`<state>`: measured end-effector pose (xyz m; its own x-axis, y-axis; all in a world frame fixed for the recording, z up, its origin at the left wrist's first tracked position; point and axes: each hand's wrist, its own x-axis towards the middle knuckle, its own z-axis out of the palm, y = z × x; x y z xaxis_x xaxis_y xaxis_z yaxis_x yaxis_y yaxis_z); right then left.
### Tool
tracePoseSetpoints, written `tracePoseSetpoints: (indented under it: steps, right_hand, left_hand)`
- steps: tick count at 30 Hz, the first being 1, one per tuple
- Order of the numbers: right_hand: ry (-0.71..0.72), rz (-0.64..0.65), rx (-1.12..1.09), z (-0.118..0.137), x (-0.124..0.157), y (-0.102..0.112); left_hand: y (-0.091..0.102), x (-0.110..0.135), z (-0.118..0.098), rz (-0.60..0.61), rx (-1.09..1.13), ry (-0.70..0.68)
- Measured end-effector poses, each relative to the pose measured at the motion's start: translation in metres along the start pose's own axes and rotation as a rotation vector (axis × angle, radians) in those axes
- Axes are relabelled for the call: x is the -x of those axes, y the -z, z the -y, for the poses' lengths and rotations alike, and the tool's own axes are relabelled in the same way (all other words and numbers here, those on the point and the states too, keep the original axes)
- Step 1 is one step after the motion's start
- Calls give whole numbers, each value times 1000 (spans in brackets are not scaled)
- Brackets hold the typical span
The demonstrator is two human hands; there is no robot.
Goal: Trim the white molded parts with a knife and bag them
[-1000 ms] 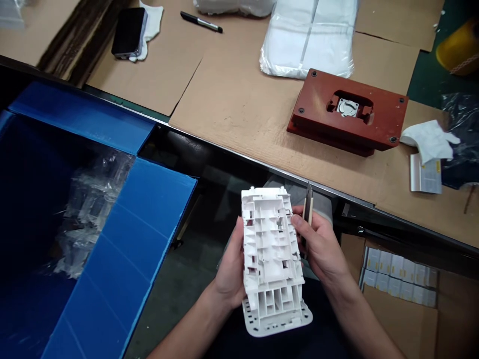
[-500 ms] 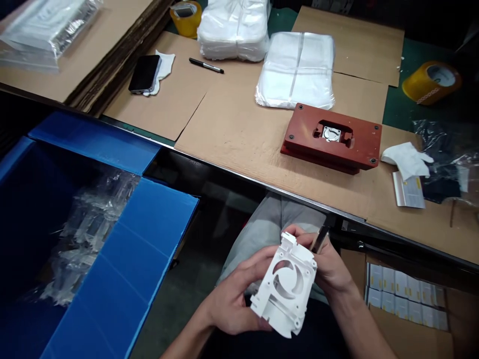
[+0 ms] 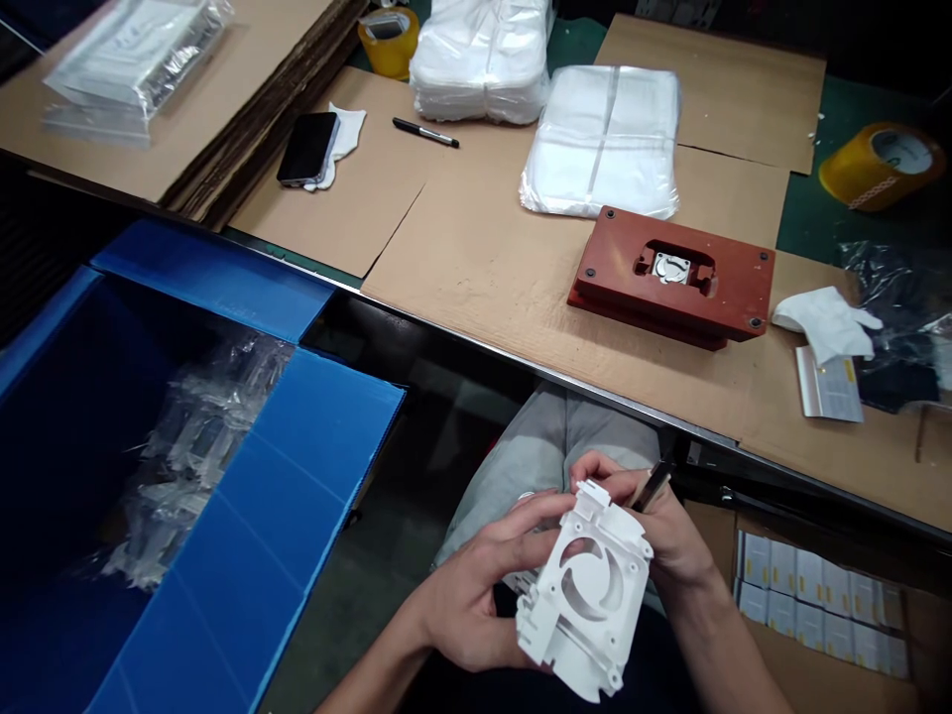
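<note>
A white plastic fan housing (image 3: 591, 585), with a round vent of curved slots, is held tilted above my lap. My left hand (image 3: 483, 585) grips its left side, thumb low at the front and fingers reaching behind. Close against the top right edge is my right hand (image 3: 658, 526), its fingers curled and partly hidden behind the housing. A slim dark tool (image 3: 653, 486) sticks up from that hand; its working end is out of sight. On the bench lies a red fixture block (image 3: 617, 248) with a small metal plate (image 3: 670, 268) in its recess.
At left stands an open blue box (image 3: 297, 476) holding clear-bagged parts (image 3: 200, 426). Stacked plastic bags (image 3: 602, 139), a phone (image 3: 307, 149), a marker (image 3: 425, 133), tape (image 3: 882, 164) and a white glove (image 3: 829, 322) lie on the bench. Below right, a carton holds rows of silvery pieces (image 3: 822, 605).
The view has shifted slightly, so the bench things appear farther right. The housing and both hands sit a little lower and farther right in the picture, with the same grip.
</note>
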<state>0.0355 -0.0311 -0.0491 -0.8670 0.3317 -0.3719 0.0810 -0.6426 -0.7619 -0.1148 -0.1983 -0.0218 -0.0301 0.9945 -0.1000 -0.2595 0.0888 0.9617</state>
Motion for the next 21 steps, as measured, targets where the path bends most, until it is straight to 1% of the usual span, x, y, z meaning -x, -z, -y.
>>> tracePoseSetpoints:
  steps: [5, 10, 14, 18, 21]
  right_hand:
    - [-6, -11, 3, -1, 0, 2]
    - [-51, -42, -34, -2, 0, 1]
    - [-65, -61, -41, -4, -1, 0]
    - [-134, -98, -45, -7, -2, -2]
    - [-163, -104, -53, -8, -1, -3]
  left_hand:
    - [1, 1, -1, -7, 7, -12]
    - [0, 0, -1, -19, -24, -53]
    - [-2, -1, -4, -39, -60, -11]
    - [-3, -2, -7, -55, -64, 18]
    - [-4, -2, -6, -74, -69, 31]
